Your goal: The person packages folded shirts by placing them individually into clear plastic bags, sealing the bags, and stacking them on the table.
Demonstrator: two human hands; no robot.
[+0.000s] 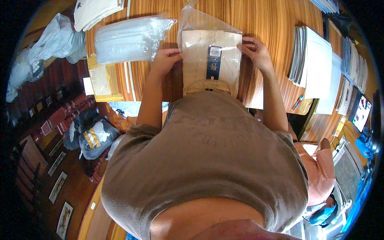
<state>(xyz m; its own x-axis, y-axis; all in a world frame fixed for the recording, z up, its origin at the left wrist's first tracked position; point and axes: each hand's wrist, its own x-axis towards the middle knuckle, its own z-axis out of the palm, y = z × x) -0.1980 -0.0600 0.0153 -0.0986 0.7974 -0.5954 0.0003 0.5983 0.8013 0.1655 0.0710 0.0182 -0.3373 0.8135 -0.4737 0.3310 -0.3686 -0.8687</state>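
Observation:
A folded beige shirt [195, 66] lies on the table in front of me, its collar toward my body. A dark tag [214, 64] with a white label rests on its middle. Over the far part of the shirt is a clear plastic bag [200, 19], its narrowed end pointing away from me. At the shirt's left side my left hand [165, 60] is closed in a pinch on the bag's edge. My right hand [258, 53] pinches the opposite edge, thumb and fingers by the shirt's right side. The bag's near edge is hard to make out.
The wood-grain table [272, 24] carries a stack of clear plastic bags [124, 40] on the left and folded pale cloth [96, 12] behind it. To the right stand a stack of white boards [316, 60] and a small cutter [298, 102]. Another person [320, 168] sits at lower right.

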